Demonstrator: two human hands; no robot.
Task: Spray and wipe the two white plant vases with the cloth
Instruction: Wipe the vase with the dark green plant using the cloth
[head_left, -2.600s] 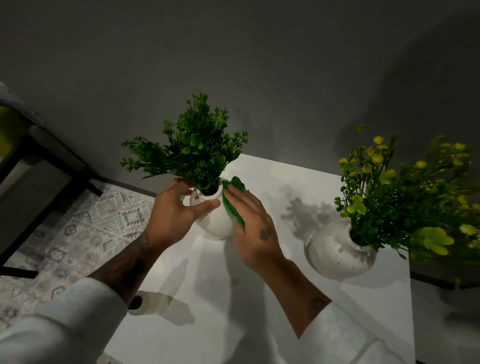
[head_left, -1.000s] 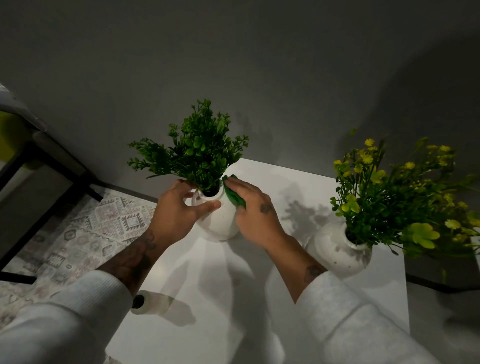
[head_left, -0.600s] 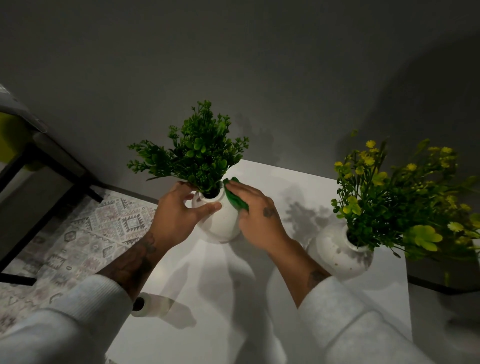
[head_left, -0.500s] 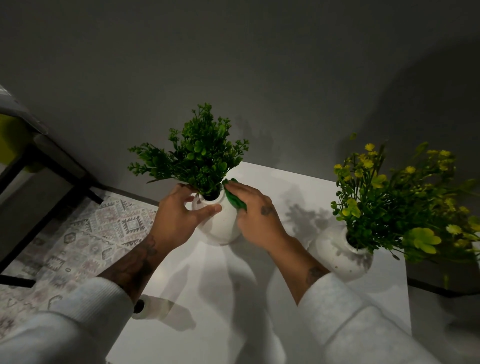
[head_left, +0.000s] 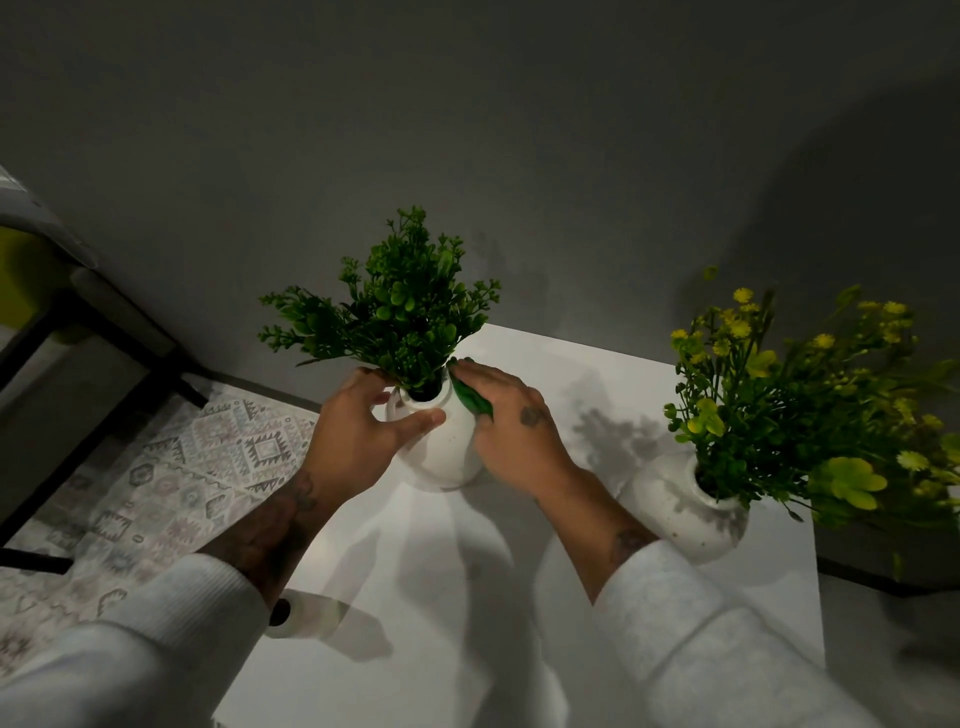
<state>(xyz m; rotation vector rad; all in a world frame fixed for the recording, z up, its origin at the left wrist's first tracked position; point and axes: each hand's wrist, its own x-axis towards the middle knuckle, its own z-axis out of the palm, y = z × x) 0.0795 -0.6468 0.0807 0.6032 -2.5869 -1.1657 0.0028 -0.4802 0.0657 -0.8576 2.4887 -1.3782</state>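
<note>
**Cloth worked up to the neck of the left vase**

Head view: since the earliest frame the right hand (head_left: 514, 431) has climbed from the side of the left vase (head_left: 447, 452) to its shoulder, so that less of the green cloth (head_left: 470, 397) shows; over the last half second both hands have barely shifted.

The right hand lies with its fingers nearly straight over the cloth, pressing it against the upper right side of the vase, just beside the rim. The left hand (head_left: 358, 431) is curled round the vase's neck from the left, thumb across the front and fingers hidden behind, under the dark green plant (head_left: 400, 312).

This vase stands upright near the far left corner of the white table (head_left: 441, 597). The right vase (head_left: 685, 514), also upright, stands near the table's right edge, well apart from the hands, and carries a plant with yellow flowers (head_left: 779, 395).

A small white cylinder with a dark end (head_left: 291, 616) lies at the table's left edge, partly behind the left forearm; what it is I cannot tell. A patterned rug (head_left: 171, 467) covers the floor left of the table
</note>
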